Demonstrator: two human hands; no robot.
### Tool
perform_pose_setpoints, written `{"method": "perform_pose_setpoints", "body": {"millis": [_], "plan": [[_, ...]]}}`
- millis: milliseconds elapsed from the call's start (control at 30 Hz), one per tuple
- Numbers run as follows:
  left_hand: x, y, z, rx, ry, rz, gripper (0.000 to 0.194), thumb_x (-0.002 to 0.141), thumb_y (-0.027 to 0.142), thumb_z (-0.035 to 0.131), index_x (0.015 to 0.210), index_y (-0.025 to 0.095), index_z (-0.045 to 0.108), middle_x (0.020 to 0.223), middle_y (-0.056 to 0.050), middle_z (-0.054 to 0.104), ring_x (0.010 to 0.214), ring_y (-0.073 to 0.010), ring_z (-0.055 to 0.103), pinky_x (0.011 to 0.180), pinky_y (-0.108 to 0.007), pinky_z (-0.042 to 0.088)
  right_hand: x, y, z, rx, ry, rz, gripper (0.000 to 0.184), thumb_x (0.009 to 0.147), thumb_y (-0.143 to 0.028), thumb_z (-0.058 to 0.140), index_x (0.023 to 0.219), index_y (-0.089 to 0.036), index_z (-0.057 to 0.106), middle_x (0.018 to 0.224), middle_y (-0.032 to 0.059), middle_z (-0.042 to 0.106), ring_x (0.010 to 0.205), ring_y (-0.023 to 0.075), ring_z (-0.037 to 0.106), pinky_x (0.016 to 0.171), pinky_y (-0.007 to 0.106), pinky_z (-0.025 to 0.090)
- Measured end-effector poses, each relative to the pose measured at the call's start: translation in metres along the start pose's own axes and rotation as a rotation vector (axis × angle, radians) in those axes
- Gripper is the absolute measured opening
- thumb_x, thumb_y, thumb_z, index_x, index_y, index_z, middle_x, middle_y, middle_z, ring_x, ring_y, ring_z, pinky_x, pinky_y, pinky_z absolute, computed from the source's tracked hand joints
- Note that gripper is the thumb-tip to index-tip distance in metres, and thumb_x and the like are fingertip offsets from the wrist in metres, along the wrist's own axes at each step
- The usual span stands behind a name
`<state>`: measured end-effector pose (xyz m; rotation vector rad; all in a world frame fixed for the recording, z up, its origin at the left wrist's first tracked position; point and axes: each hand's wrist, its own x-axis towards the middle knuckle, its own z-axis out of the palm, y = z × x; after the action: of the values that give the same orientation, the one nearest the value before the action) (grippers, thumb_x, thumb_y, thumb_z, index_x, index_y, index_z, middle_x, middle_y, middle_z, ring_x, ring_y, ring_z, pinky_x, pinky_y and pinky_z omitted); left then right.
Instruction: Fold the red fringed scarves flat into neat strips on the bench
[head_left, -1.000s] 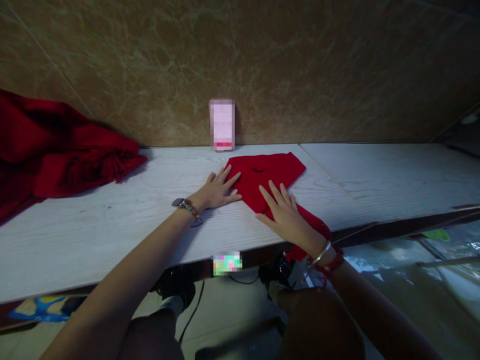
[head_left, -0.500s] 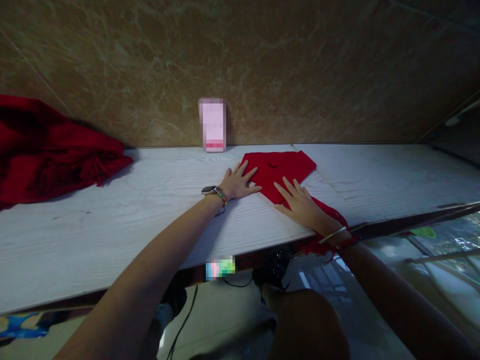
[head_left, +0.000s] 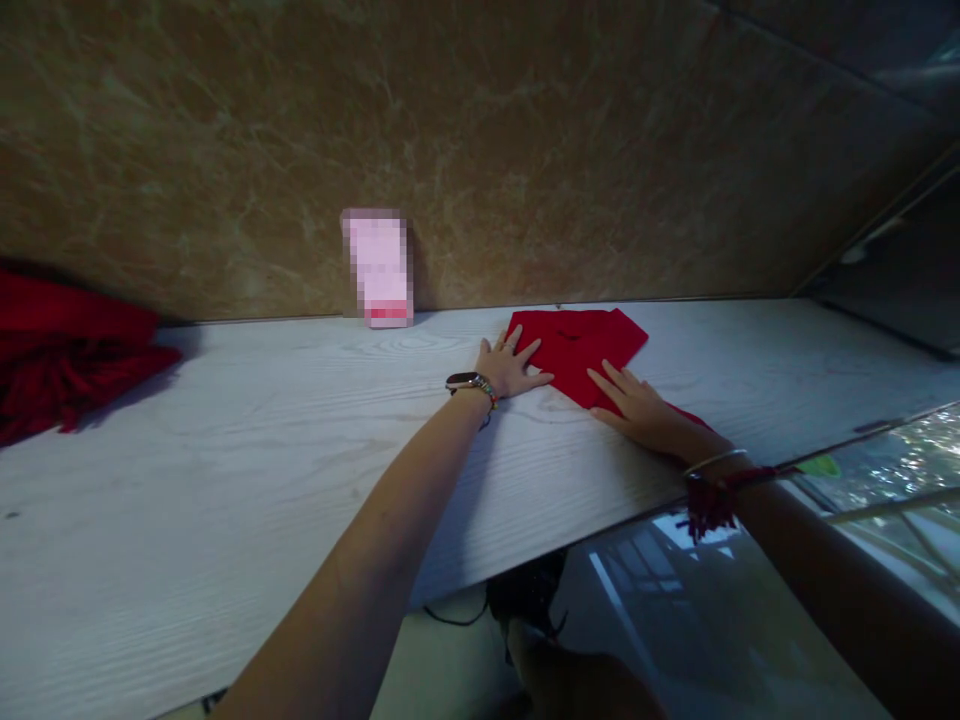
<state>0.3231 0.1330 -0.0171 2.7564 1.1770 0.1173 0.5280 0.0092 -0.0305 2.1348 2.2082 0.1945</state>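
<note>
red cloth [head_left: 574,348]: folded on bench [head_left: 285,480], near wall [head_left: 525,200] | left hand [head_left: 510,371]: spread wide on cloth's left edge, gripping nothing | right hand [head_left: 636,408]: outstretched on near edge, gripping nothing

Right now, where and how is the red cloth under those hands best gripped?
Probably pinch the red cloth by its pointed right corner, from the right: it juts out uncovered on the white tabletop, while the left hand and right hand rest on its left end and near edge.
</note>
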Motion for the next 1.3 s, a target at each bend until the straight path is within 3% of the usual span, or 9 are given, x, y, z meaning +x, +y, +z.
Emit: {"method": "perform_pose_setpoints", "body": {"millis": [167,333,533,667,800,933,1133,1300], "plan": [[0.024,0.011,0.004,-0.030,0.026,0.026,0.077,0.082,0.071,0.025,0.145,0.026,0.021,0.155,-0.011,0.008,0.141,-0.0291,0.011,0.109,-0.053,0.016,0.009,0.036,0.011,0.009,0.045,-0.033,0.062,0.089,-0.053,0.029,0.144,-0.024,0.028,0.150,0.0156,0.028,0.133,0.0370,0.031,0.096,0.058,0.038],[0.042,0.013,0.007,-0.049,0.016,0.023,0.076,0.083,0.069,0.023,0.145,0.026,0.020,0.155,-0.010,0.006,0.141,-0.0304,0.011,0.109,-0.056,0.014,0.022,0.061,0.010,0.026,0.040,-0.076,0.061,0.090,-0.051,0.029,0.144,-0.022,0.028,0.150,0.0162,0.028,0.135,0.0341,0.028,0.100,0.058,0.035],[0.061,0.013,0.007,-0.059,0.008,0.039,0.074,0.083,0.069,0.024,0.145,0.028,0.020,0.155,-0.008,0.005,0.141,-0.0285,0.010,0.109,-0.056,0.014,0.033,0.081,0.011,0.053,0.021,-0.091,0.063,0.090,-0.050,0.030,0.145,-0.022,0.024,0.150,0.0150,0.026,0.136,0.0316,0.027,0.103,0.055,0.033],[0.067,0.014,0.006,-0.052,0.002,0.032,0.072,0.084,0.066,0.026,0.145,0.028,0.021,0.155,-0.008,0.005,0.141,-0.0286,0.010,0.109,-0.056,0.014,0.033,0.082,0.012,0.056,0.050,-0.097,0.064,0.089,-0.051,0.031,0.145,-0.020,0.025,0.150,0.0150,0.028,0.136,0.0307,0.026,0.104,0.053,0.033],[0.067,0.014,0.006,-0.053,0.003,0.034,0.072,0.084,0.066,0.027,0.145,0.028,0.020,0.155,-0.008,0.004,0.141,-0.0288,0.010,0.109,-0.057,0.013,0.018,0.080,0.008,0.032,0.035,-0.052,0.063,0.090,-0.050,0.030,0.142,-0.016,0.031,0.146,0.0171,0.034,0.133,0.0327,0.032,0.100,0.055,0.037],[0.067,0.014,0.007,-0.050,0.006,0.027,0.072,0.084,0.065,0.028,0.145,0.027,0.022,0.155,-0.007,0.006,0.141,-0.0295,0.011,0.110,-0.055,0.014,-0.012,0.095,0.009,0.028,0.040,-0.079,0.052,0.090,-0.038,0.032,0.136,-0.017,0.042,0.140,0.0140,0.045,0.128,0.0313,0.041,0.100,0.054,0.040],[0.067,0.014,0.007,-0.054,0.014,0.024,0.070,0.085,0.064,0.027,0.145,0.028,0.022,0.155,-0.005,0.006,0.140,-0.0294,0.013,0.110,-0.054,0.014,-0.056,0.132,0.016,0.045,0.034,-0.130,0.052,0.084,-0.020,0.034,0.135,-0.016,0.045,0.142,0.0112,0.043,0.128,0.0290,0.043,0.104,0.051,0.040],[0.065,0.014,0.006,-0.048,0.024,0.024,0.070,0.085,0.063,0.026,0.145,0.027,0.023,0.155,-0.006,0.008,0.140,-0.0290,0.014,0.110,-0.053,0.016,-0.066,0.129,0.003,0.003,0.030,-0.113,0.052,0.086,-0.012,0.024,0.132,-0.018,0.048,0.138,0.0109,0.048,0.122,0.0261,0.050,0.098,0.047,0.045]]}}
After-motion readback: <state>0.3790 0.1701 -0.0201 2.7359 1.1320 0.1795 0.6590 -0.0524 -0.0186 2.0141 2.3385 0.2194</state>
